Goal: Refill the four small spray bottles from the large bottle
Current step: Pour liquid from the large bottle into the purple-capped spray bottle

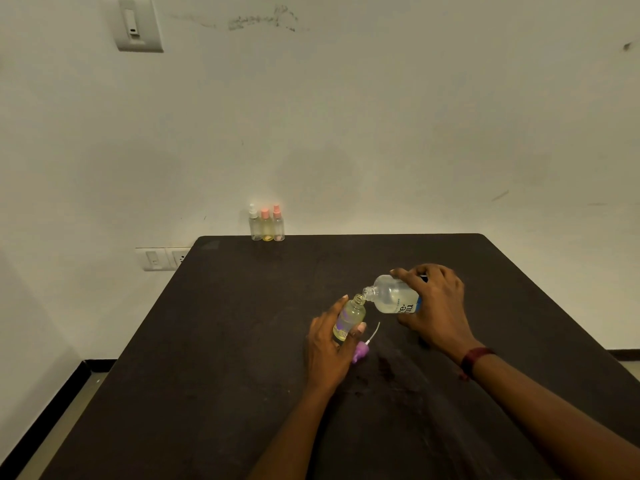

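Centrally, on the dark matte table (214, 341): left hand (327, 344) wraps a small clear open-necked spray bottle with yellowish liquid (350, 317), thumb and fingers pinching its sides, bottle leaning slightly right. Right hand (434, 306) grips the large clear bottle with blue-lettered label (393, 294) from above, tipped nearly level, its open mouth touching the small bottle's neck. Purple spray cap with white dip tube (362, 351) lies on the table just beside the left thumb. Three capped small spray bottles (266, 224) stand touching at the far table edge against the wall, well apart from the hands. Wide bare tabletop left and near
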